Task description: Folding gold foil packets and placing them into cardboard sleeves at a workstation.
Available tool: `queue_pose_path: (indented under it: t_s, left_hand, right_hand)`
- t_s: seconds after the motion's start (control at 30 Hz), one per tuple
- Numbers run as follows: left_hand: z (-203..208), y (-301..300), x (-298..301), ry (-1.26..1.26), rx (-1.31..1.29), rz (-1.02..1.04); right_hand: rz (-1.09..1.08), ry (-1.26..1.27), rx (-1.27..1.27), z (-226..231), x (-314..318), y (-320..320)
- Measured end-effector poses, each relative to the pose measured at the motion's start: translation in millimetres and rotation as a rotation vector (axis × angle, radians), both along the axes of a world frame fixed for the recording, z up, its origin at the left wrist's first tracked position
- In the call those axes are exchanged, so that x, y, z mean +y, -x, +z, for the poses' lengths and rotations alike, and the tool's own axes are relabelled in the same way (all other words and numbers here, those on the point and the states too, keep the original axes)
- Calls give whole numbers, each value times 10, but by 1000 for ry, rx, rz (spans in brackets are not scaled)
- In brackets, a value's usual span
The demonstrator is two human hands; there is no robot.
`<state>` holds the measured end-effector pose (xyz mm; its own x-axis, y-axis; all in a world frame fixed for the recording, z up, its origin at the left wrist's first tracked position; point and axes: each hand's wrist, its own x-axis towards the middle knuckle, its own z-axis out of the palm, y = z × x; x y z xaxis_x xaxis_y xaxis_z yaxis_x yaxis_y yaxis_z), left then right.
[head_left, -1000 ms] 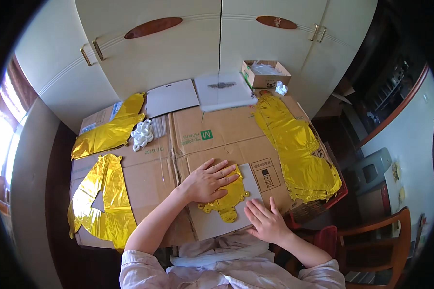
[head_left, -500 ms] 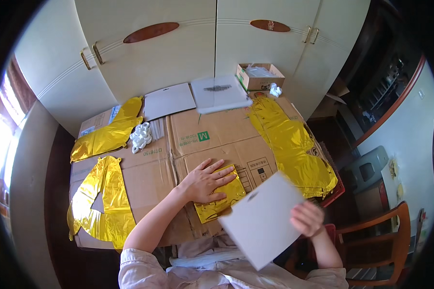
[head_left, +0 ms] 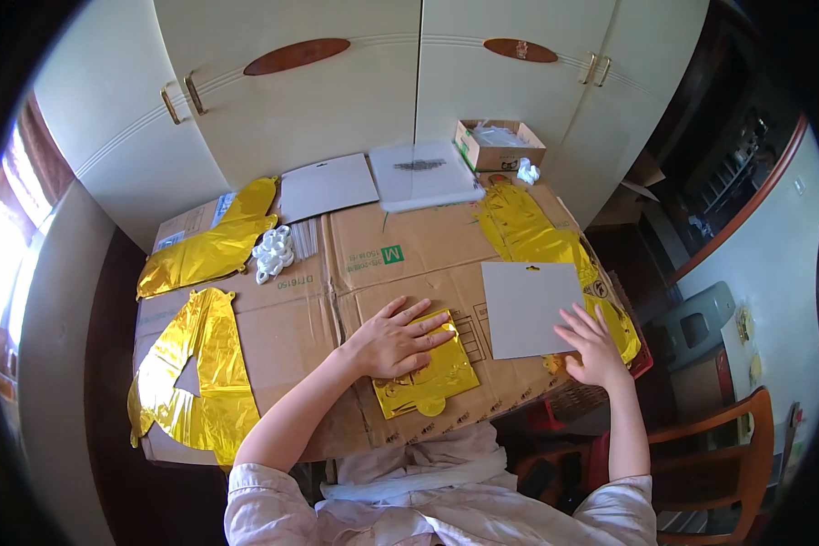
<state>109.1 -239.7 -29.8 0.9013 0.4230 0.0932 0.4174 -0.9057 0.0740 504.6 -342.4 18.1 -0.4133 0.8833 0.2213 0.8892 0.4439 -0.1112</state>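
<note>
A folded gold foil balloon [head_left: 453,364] lies near the front edge of the cardboard-covered table. My left hand [head_left: 393,344] rests on it, palm down with the fingers spread. To its right, a pale grey card [head_left: 530,309] with a small hanging slot lies flat, partly covering a larger gold foil balloon [head_left: 535,223]. My right hand [head_left: 596,348] is open, its fingertips on the card's lower right edge.
An A-shaped gold foil balloon [head_left: 223,391] and another gold foil balloon [head_left: 205,247] lie at left, near white ribbon coils [head_left: 272,253] and thin straws [head_left: 308,240]. Behind are grey cards [head_left: 328,189], clear plastic bags [head_left: 428,182] and a small carton [head_left: 504,162]. A wooden chair [head_left: 751,455] stands right.
My right hand has brought the tilted card forward, away from my body, laid it flat at the right and loosened its grip. My left hand has stayed on the folded balloon.
</note>
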Motion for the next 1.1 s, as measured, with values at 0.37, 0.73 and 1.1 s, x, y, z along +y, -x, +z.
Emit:
queue_pose_path:
  t_s: [0.37, 0.73, 1.1]
  left_hand:
    - [57, -13, 3, 107, -6, 18]
    - [68, 5, 22, 176, -39, 19]
    - [80, 34, 57, 280, -107, 22]
  right_hand:
    - [492, -20, 137, -138, -56, 1565]
    - [410, -89, 160, -301, -111, 1723]
    - [217, -95, 358, -373, 147, 1959]
